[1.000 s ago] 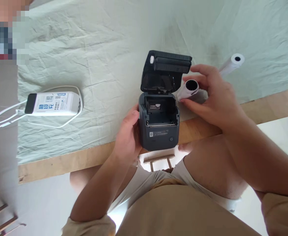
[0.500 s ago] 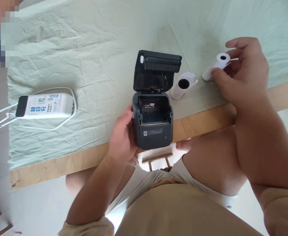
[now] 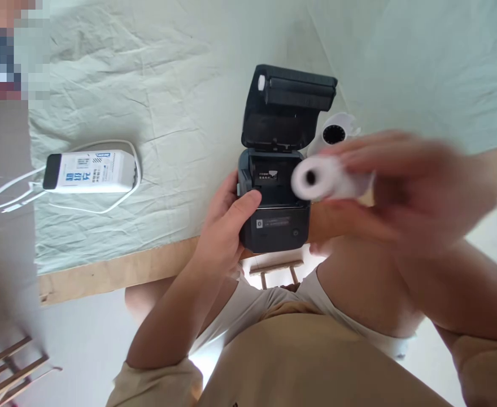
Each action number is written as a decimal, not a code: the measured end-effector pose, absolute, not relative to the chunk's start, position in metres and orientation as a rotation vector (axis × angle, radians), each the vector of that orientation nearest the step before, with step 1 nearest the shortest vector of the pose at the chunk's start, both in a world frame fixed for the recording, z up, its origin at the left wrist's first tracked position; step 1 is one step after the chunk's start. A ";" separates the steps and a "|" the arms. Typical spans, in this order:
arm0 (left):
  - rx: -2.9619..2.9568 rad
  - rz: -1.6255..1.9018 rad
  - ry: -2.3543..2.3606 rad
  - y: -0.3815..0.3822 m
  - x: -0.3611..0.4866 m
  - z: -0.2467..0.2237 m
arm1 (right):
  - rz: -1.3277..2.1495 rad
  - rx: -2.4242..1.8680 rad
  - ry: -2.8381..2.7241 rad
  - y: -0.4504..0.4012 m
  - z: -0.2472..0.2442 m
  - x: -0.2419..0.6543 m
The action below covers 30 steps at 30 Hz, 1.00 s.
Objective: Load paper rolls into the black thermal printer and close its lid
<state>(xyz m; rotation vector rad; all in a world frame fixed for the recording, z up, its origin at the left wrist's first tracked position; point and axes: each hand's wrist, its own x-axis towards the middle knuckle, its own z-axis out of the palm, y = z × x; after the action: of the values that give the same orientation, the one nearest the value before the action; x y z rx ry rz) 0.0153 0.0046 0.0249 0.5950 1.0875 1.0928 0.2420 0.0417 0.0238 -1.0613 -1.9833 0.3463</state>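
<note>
A dark label printer (image 3: 274, 232) with its lid (image 3: 288, 107) raised sits at the table's front edge. My left hand (image 3: 231, 217) grips its left side, the thumb over the rim of the paper bay. Blurred by motion, my right hand (image 3: 426, 186) holds a white paper roll (image 3: 310, 176) by one end, the cored end pointing at the printer's right side. Behind that roll stands a second paper roll (image 3: 316, 146) with a wide dark core, partly hidden by the held roll and my fingers.
A white power strip (image 3: 98, 171) wound with a white cable (image 3: 125, 198) lies on the left of the pale green cloth (image 3: 181, 113). The table's wooden edge (image 3: 117, 263) runs in front of my lap. Wooden stool parts (image 3: 11, 370) show at the lower left.
My right hand has lifted the narrow-cored paper roll off the cloth and brought it left to the printer. My left thumb has moved onto the paper bay's rim.
</note>
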 end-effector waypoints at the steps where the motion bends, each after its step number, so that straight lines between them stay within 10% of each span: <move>1: 0.589 1.091 1.101 0.005 0.016 0.025 | 0.199 -0.876 -2.014 0.037 0.024 0.230; 30: 0.684 0.970 1.238 0.000 0.009 0.034 | 0.188 -0.972 -1.866 0.050 0.015 0.228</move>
<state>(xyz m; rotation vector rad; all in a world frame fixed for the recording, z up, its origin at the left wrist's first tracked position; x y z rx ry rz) 0.0094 0.0003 0.0341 0.6844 1.2377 0.9698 0.2276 0.0497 0.0145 -0.9720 -1.8664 0.1882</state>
